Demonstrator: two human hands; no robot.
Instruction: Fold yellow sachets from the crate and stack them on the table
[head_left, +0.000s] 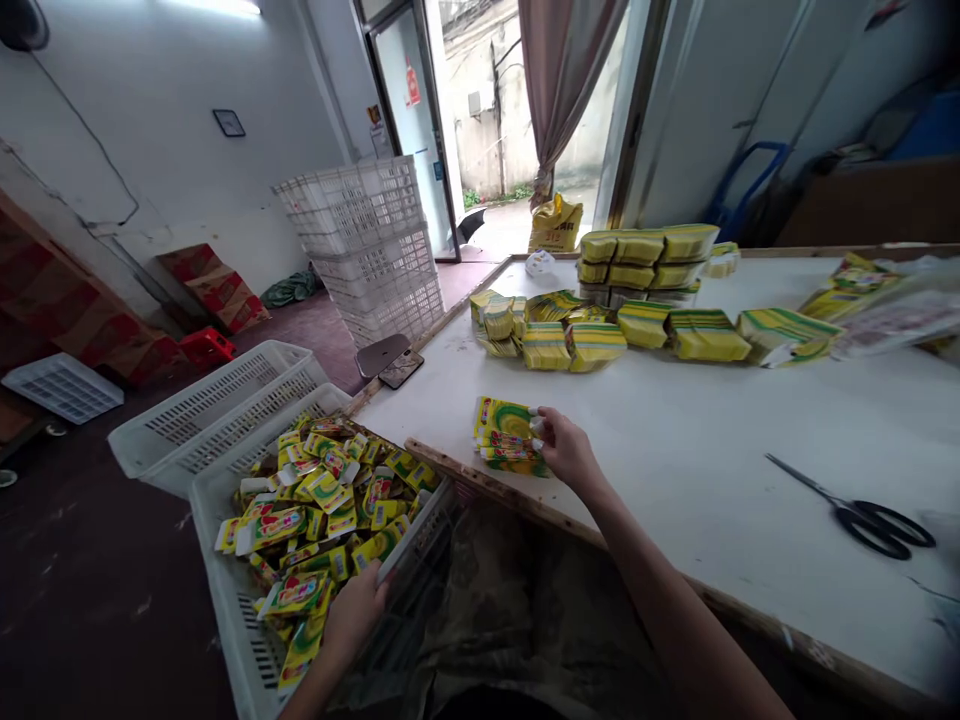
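My right hand [564, 447] is closed on a small stack of flat yellow-green packets [504, 436] lying on the white table [675, 440] near its front edge. My left hand [355, 608] reaches down into a white plastic crate [240, 610] and its fingers curl over the loose yellow, green and red packets [322, 510] heaped inside. What exactly the left fingers grip is hidden.
Bundles of yellow-green packets [645, 320] are stacked along the table's far side. Black scissors [862, 515] lie at the right. A phone [399, 368] rests at the table's left corner. Further white crates [360, 240] stand by the doorway, and red cartons [214, 285] line the left wall.
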